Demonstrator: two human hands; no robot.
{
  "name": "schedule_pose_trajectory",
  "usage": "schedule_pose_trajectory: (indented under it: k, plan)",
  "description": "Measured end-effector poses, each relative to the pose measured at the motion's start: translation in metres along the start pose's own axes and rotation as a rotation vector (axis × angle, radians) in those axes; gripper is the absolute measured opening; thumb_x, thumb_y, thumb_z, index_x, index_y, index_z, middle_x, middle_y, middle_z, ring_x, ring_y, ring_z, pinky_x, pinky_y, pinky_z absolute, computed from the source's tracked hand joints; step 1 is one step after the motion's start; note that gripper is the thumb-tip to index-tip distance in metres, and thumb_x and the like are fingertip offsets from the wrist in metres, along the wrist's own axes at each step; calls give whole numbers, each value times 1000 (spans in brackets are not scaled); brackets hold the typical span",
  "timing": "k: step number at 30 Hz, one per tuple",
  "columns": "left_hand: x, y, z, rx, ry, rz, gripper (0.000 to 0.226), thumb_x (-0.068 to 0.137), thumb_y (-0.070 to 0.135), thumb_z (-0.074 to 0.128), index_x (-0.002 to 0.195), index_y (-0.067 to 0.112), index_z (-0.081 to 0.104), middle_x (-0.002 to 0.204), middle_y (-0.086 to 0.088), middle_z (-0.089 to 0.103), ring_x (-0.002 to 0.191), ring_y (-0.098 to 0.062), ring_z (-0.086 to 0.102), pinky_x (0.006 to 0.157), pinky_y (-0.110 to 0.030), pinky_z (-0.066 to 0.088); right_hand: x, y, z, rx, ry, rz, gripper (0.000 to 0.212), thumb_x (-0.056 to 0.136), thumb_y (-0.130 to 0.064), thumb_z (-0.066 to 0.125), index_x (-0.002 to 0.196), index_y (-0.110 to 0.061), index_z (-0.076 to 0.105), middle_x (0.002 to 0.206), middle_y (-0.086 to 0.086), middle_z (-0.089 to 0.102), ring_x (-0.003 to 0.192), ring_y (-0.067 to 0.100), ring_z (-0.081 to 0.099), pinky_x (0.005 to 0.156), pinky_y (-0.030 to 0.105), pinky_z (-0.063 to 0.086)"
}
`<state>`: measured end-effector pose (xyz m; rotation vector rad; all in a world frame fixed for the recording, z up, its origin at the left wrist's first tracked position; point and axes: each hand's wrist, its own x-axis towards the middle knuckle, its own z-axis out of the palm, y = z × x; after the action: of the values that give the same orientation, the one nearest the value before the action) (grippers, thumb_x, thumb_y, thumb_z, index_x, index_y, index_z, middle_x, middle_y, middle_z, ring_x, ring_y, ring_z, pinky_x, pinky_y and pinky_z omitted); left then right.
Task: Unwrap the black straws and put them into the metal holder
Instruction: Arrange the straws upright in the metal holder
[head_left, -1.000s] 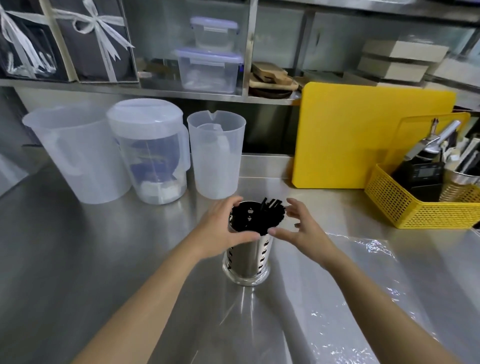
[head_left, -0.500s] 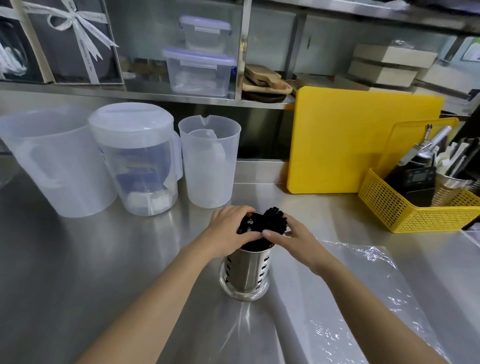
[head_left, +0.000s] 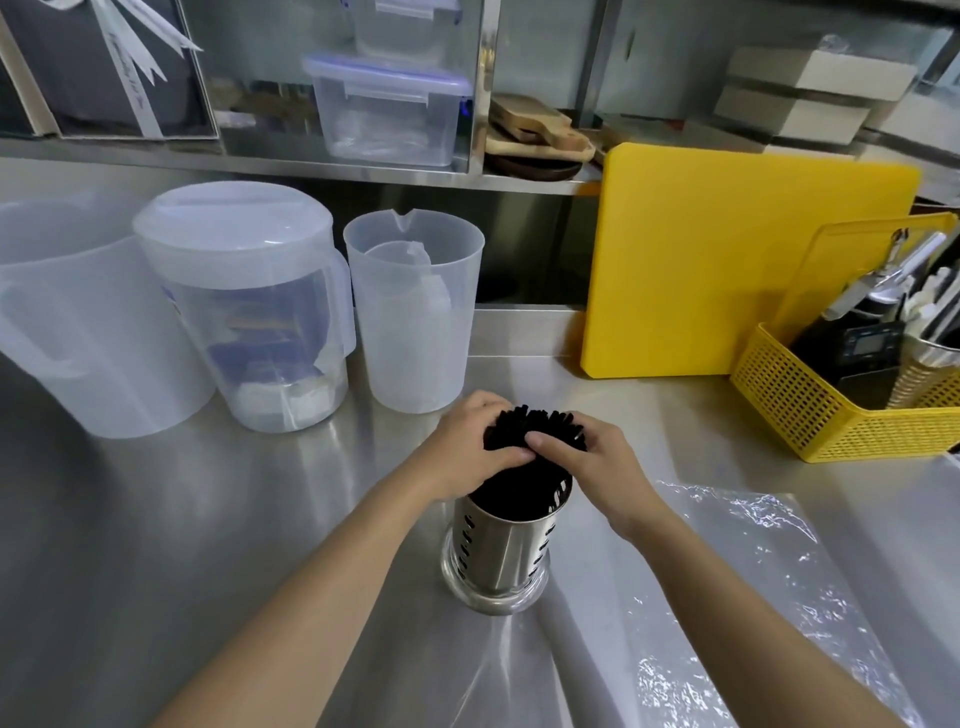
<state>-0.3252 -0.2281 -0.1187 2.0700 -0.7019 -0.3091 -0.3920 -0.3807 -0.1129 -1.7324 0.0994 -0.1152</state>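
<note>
While the straws (head_left: 535, 431) stand upright in the holder (head_left: 498, 545), both hands clamp the bundle above its rim, left hand (head_left: 467, 447) and right hand (head_left: 587, 457) equally near.

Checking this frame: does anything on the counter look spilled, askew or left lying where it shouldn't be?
Nothing is spilled. The one loose item is the clear plastic wrap, lying crumpled on the steel counter right of the metal holder. The black straws stand bunched in the upright holder, with the left hand and right hand closed around their tops.
</note>
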Motion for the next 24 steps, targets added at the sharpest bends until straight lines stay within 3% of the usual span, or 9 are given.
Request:
schedule_pose_trajectory:
  k: [3,5,7,10,15,21,24]
  plan:
    - [-1,-2,-2,-184,-28,-39,9,81,24,67,87,28,62,86,13,62,88,-8,62,81,-23,47,4,-2,3,80,11,14,7,80,-10,68,74,-13,67,63,-6,70,66,5,67,59,14,49]
    - [-2,-3,-4,-291,-6,-51,13,82,19,66,76,30,63,73,13,65,73,0,64,70,-17,48,8,-3,5,106,17,33,6,79,-12,68,76,-7,66,64,-4,70,66,7,68,59,15,51]
    - [-2,-4,-5,-378,25,-63,9,83,15,65,76,21,64,71,9,66,68,1,64,66,-14,49,12,-4,8,112,21,54,16,79,-14,69,80,1,65,68,3,69,66,11,69,59,18,53]
    - [-1,-6,-6,-400,70,-52,5,81,12,67,84,13,63,74,4,62,70,-4,61,67,-16,49,17,-4,10,91,10,88,18,77,-15,71,81,2,66,70,7,70,67,15,70,60,21,54]
    - [1,-6,-5,-440,110,-40,20,76,4,70,83,21,62,75,6,62,68,4,60,68,-11,47,23,-3,9,105,22,93,6,75,-7,71,74,-9,66,64,0,67,64,12,67,58,20,52]
    - [2,-4,-4,-508,211,-57,32,77,3,68,89,31,60,98,-5,65,96,-23,63,87,-35,51,24,-5,4,57,4,85,7,76,-6,69,76,-12,68,69,-1,70,70,13,68,62,20,52]
    - [2,-3,-4,-504,214,-67,33,76,3,69,92,29,58,98,-4,63,94,-19,61,86,-31,51,25,-6,4,21,-4,70,8,77,-3,68,77,-11,65,76,7,66,74,18,65,66,23,53]
